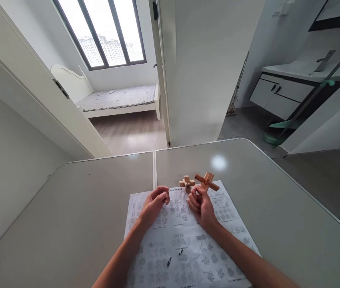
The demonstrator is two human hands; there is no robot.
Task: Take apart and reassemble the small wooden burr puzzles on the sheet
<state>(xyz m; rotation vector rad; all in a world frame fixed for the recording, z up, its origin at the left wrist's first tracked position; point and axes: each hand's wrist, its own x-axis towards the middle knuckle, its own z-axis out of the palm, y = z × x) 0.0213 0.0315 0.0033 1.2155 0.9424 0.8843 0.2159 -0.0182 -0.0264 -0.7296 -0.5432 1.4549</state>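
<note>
My right hand is closed around a wooden cross-shaped puzzle and holds it just above the table. A smaller wooden cross puzzle rests on the table right beside it, at the far edge of a printed instruction sheet. My left hand hovers over the sheet with its fingers curled loosely; nothing shows in them. Both forearms reach in from the bottom edge.
The grey folding table has a seam down its middle. Beyond it, an open doorway shows a bed under a window. A washbasin cabinet and a green mop stand at the right.
</note>
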